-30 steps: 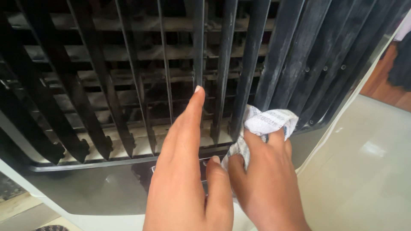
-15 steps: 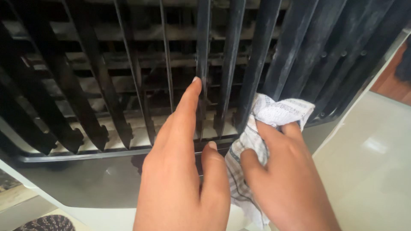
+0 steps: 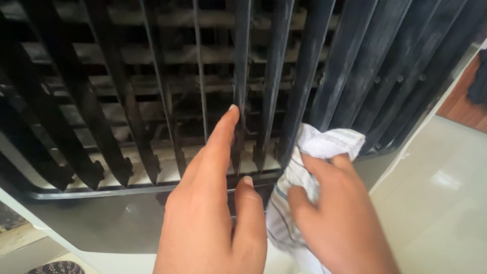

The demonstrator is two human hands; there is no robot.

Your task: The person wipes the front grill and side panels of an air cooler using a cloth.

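one head-worn view — looking down and forward, very close to a dark louvred grille (image 3: 152, 101).

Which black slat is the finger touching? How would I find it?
Start at the big dusty grille of black upright slats, then find the left hand in front of it. Its forefinger tip rests on one slat, just left of the slat the right hand presses with a white striped cloth.

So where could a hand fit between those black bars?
Widest gaps are between the left slats. It narrows by the left hand, and right of the right hand and cloth the right slats overlap.
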